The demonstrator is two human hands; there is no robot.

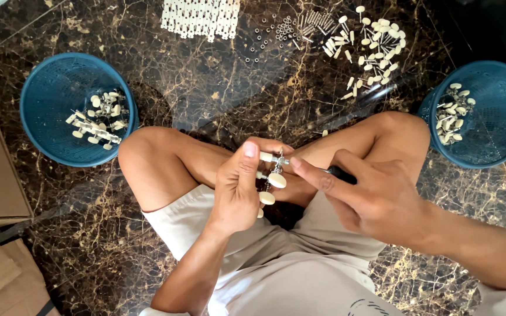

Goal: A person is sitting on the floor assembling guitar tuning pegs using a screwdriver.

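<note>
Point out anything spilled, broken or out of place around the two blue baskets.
Little stands out. One small cream peg lies alone on the dark marble floor by the right knee, apart from the loose pile of cream pegs. Both blue plastic baskets stand upright, pieces inside.

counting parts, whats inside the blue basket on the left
Inside the left blue basket lies a small pile of cream round-headed pieces on its mesh bottom. Whatever sits beneath that pile is covered.
</note>
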